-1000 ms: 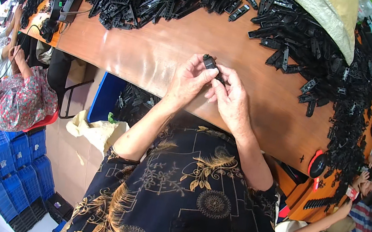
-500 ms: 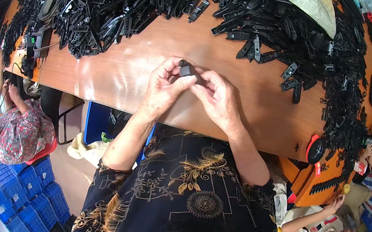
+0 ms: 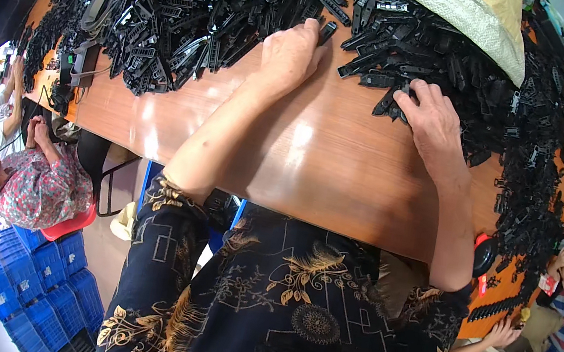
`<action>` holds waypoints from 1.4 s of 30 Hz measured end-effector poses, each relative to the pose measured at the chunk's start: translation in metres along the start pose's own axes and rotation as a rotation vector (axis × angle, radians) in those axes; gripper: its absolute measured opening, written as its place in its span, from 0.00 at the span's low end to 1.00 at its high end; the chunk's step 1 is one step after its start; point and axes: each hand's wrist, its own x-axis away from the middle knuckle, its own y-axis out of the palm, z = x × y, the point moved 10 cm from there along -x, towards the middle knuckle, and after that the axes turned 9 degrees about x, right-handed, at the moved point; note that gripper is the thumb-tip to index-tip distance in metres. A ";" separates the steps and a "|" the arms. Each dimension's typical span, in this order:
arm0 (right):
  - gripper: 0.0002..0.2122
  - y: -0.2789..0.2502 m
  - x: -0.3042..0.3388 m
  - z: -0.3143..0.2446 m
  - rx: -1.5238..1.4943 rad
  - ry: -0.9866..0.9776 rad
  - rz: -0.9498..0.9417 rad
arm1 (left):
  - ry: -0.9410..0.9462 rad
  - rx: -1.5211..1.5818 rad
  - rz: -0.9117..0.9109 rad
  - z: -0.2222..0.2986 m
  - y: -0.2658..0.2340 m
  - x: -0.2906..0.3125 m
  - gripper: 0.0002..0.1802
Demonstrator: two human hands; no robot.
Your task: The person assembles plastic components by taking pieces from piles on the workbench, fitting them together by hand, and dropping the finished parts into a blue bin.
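My left hand (image 3: 289,54) reaches to the edge of the large left heap of black plastic parts (image 3: 175,9). Its fingers are closed at a narrow black plastic piece (image 3: 328,32) with a lighter top; the thumb is mostly hidden. Over the near edge of the right heap of long black parts (image 3: 448,73), my right hand (image 3: 432,117) has its fingers bent. Thumb and forefinger pinch at a dark pointed plastic piece (image 3: 385,104), partly covered by the hand.
The brown wooden table (image 3: 285,154) lies between me and the heaps. A pale woven sack (image 3: 465,16) covers part of the right heap. A round red-and-black object (image 3: 483,255) sits at the right edge. Co-workers sit at both sides; blue crates (image 3: 40,285) stand at lower left.
My hands were together over the table, holding a small black part. They have separated and reached forward, the left to the left heap's edge, the right to the right heap. The view has shifted slightly.
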 end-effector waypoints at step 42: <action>0.10 -0.038 -0.016 -0.242 -0.719 0.181 0.230 | -0.232 0.934 0.619 -0.051 -0.091 0.243 0.26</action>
